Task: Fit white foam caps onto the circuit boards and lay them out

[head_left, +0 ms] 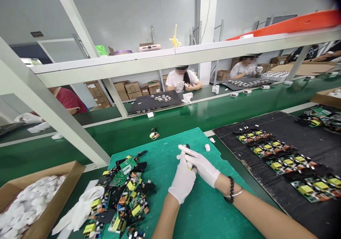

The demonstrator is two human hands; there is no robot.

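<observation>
Both hands wear white gloves and meet above the green mat point(210, 210). My left hand point(183, 182) is closed around a small circuit board point(190, 167), mostly hidden by the fingers; a dark tip and a bit of yellow show. My right hand point(204, 166) presses on the same piece from the right, its index finger stretched across the left fingertips. To the left lies a heap of circuit boards point(130, 185) with yellow transformers and black flaps. A small white cap-like piece point(207, 147) sits on the mat beyond my right hand.
A cardboard box point(76, 175) of white parts stands at left, near a loose white glove point(82, 207). Rows of boards point(293, 162) lie on a black sheet point(266, 121) at right. A single board point(154, 134) rests on the green conveyor point(128, 129). Co-workers sit opposite, behind a white frame point(149, 63).
</observation>
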